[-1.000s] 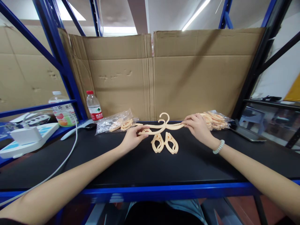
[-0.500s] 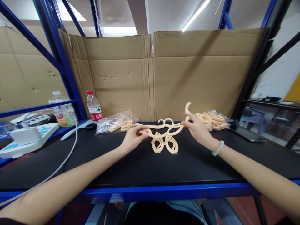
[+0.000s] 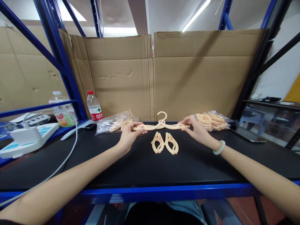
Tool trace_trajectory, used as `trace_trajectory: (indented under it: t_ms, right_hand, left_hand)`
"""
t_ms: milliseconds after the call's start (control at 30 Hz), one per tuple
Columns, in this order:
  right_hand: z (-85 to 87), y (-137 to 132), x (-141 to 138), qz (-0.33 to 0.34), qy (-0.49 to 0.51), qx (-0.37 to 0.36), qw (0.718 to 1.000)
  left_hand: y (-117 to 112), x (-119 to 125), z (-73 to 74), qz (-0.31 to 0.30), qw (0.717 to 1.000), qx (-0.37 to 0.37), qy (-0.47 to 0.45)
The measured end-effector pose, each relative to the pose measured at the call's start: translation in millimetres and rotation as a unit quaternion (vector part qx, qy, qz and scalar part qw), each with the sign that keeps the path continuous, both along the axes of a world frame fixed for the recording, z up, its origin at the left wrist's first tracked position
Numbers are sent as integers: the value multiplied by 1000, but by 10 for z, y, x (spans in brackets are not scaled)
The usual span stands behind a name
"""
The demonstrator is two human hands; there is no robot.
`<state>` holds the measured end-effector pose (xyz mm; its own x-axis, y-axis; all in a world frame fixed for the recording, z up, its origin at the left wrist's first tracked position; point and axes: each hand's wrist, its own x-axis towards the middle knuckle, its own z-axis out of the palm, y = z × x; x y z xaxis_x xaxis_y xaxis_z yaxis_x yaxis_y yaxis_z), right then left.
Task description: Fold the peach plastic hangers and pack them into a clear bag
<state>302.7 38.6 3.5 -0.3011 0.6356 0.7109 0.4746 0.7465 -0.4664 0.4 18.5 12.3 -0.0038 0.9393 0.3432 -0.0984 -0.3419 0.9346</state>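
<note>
A peach plastic hanger [image 3: 161, 125] with a small hook on top is held level just above the black shelf top [image 3: 145, 165]. My left hand [image 3: 129, 135] pinches its left arm and my right hand [image 3: 195, 128] pinches its right arm. Two peach clip pieces [image 3: 165, 142] lie side by side on the black surface just below the hanger, between my hands. My right wrist wears a pale bead bracelet.
A clear bag of peach parts [image 3: 116, 122] lies behind my left hand, another bag of parts [image 3: 213, 120] behind my right. A water bottle [image 3: 93, 106], a white cable [image 3: 70, 147] and a white device [image 3: 28, 137] sit at the left. Cardboard sheets [image 3: 164, 72] wall the back.
The hanger was skewed, with one piece raised by my right hand half a second ago; now it is straight, level and lifted slightly off the clips. Both hands moved apart along its arms.
</note>
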Motion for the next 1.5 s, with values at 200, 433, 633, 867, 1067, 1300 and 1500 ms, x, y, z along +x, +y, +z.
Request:
trace_trajectory:
  t_ms: [200, 433, 633, 867, 1067, 1300, 1500]
  right_hand:
    - [13, -18, -53, 114, 201, -195, 953]
    - [42, -40, -108, 170, 400, -271, 859]
    - [45, -217, -299, 162, 273, -273, 908]
    - [17, -553, -533, 153, 6, -170, 973]
    - [-60, -566, -547, 89, 38, -157, 983]
    - [-69, -574, -546, 79, 53, -143, 985]
    - [10, -659, -564, 101, -33, -100, 989]
  left_hand:
    - [11, -38, 1, -6, 1000, -2, -30]
    - [-55, 34, 42, -61, 995, -6, -80]
    - [-139, 125, 16, -76, 996, -10, -35]
    - [-218, 218, -60, -115, 993, 12, 27]
    - [-258, 246, -50, -141, 990, 22, 14]
    - [-316, 260, -26, -139, 989, 30, 29]
    - [-330, 271, -10, -139, 989, 27, 33]
